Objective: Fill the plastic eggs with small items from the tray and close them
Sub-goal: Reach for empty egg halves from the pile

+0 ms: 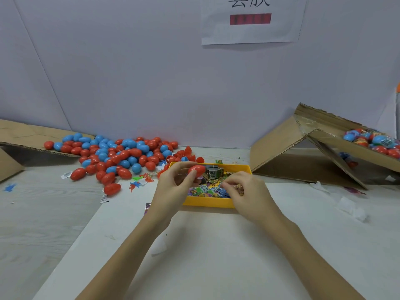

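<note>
- Two hands work over the yellow tray [207,202], which sits near the middle of the table [194,256], a little toward its far edge.
- The left hand [173,185] curls its fingers round a red egg [196,170] and holds it above the tray's left end, probably so a filling can go straight in; whether the egg is open or closed cannot be told.
- The right hand [240,189] has its fingers bent down into the tray, seemingly pinching one of the small packets [203,189], though the grip is blurred.
- Keeping both hands above the tray likely keeps the reach short.
- Toward the far left corner lies a pile of red and blue eggs [121,152], partly on a cardboard flap [26,135].
- At the far right, a cardboard box [324,137] holds wrapped eggs [374,141].
- Loose toy figures [140,180] and paper scraps [350,208] lie round the tray; nothing blocks the hands.
</note>
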The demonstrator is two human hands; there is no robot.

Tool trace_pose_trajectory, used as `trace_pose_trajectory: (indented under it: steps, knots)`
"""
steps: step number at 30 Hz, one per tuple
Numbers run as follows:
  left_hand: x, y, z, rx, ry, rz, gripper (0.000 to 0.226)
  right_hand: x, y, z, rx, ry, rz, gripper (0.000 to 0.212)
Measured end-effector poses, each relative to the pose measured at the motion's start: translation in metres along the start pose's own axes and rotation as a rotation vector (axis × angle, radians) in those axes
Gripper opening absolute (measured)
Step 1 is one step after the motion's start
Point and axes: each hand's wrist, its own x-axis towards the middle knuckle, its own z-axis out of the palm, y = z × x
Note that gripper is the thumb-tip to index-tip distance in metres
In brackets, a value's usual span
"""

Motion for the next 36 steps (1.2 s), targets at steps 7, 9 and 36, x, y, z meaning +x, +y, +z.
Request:
trace_pose_trajectory:
  steps: [7, 9, 36]
  knots:
    - [0.002, -0.004, 0.000, -0.006, -0.009, -0.024, 0.018, 0.001, 0.002, -0.001, -0.215, -0.163, -0.025, 0.039]
    - [0.003, -0.005, 0.001, -0.003, -0.015, -0.027, 0.017, 0.001, 0.000, -0.002, -0.175, -0.138, -0.011, 0.036]
    - [-0.005, -0.005, 0.008, 0.227, -0.036, 0.144, 0.016, -0.004, -0.017, -0.005, 0.261, 0.200, 0.082, 0.006]
